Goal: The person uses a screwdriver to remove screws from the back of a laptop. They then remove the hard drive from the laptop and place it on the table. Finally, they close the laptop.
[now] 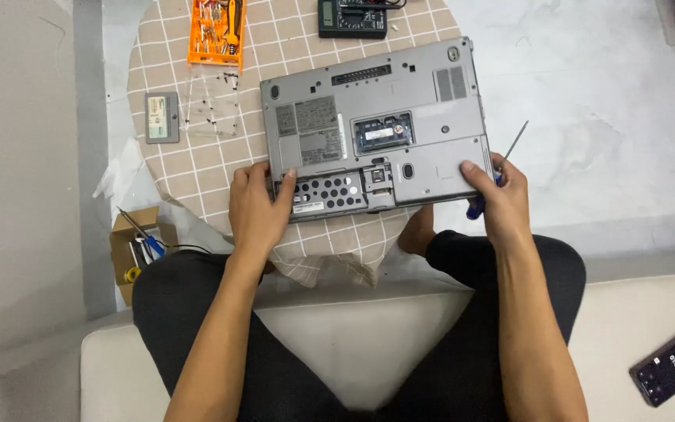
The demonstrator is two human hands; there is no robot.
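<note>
Both forearms reach forward over the knees; the left hand [255, 205] clamps its fingers on the near left corner of the grey laptop [373, 125], the right hand [501, 197] on the near right corner, fingers also closed around a blue-handled screwdriver [498, 170]. The laptop lies underside up on the checked table [197, 168], one memory bay uncovered.

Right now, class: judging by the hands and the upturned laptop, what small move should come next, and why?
Probably steady the laptop with the left hand and free the right hand to bring its screwdriver to a screw: both hands grip the near edge, the tool idle.
</note>
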